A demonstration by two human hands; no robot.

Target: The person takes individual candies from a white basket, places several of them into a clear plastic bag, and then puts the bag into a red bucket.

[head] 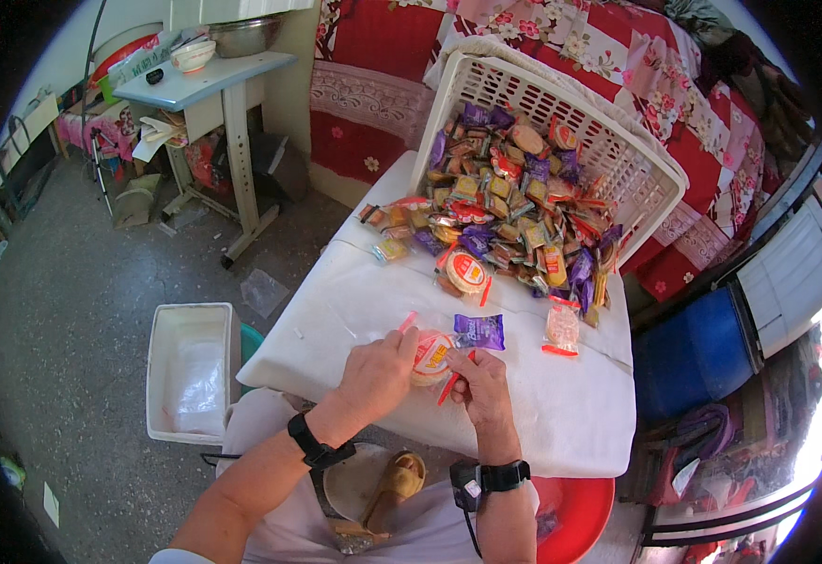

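Both hands are on one round wrapped cracker in clear film with red ends, above the near part of the white-covered table. My left hand has its fingers on the packet's upper left side. Thumb and fingers of my right hand pinch its right side by the red strip. Just beyond lies a purple snack packet. To the right is a pinkish wrapped cracker. Another round cracker packet rests at the front of the heap of small wrapped snacks.
The heap spills from a tipped white plastic basket at the table's back. A white bin stands on the floor at left, a red basin below the table at right. A small desk holds bowls.
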